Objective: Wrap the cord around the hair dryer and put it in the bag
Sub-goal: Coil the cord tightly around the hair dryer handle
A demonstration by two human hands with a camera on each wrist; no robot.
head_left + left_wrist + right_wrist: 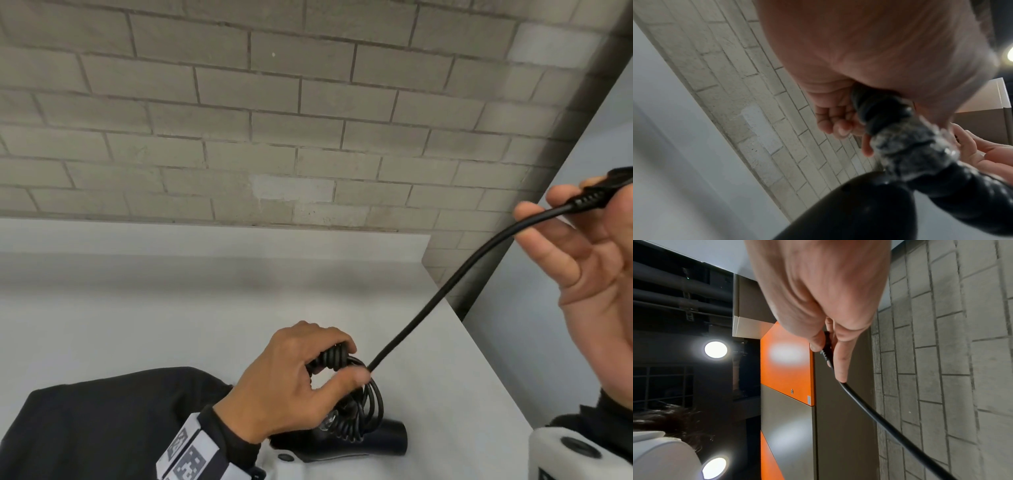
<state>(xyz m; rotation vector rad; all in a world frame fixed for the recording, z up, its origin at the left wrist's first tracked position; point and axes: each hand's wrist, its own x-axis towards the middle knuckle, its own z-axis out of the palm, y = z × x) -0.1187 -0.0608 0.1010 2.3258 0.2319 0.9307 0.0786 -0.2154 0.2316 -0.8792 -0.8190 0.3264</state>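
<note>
Hair dryer (383,438) on table (137,308), before wall (274,120).

Light even, soft, cool over bench (137,308) and brick wall (274,120); faint shadow along wall foot. Head view sharp at centre, right edge smeared, mortar lines bowed by wide lens. Left wrist view badly blurred: hair dryer (859,211) and cord coils (906,152) out of focus, glare specks on coils. Right wrist view dim at left, two round ceiling lamps (715,349) blown out, white glare patch on orange panel (787,369). Right hand (818,288) soft, too close to lens.
</note>
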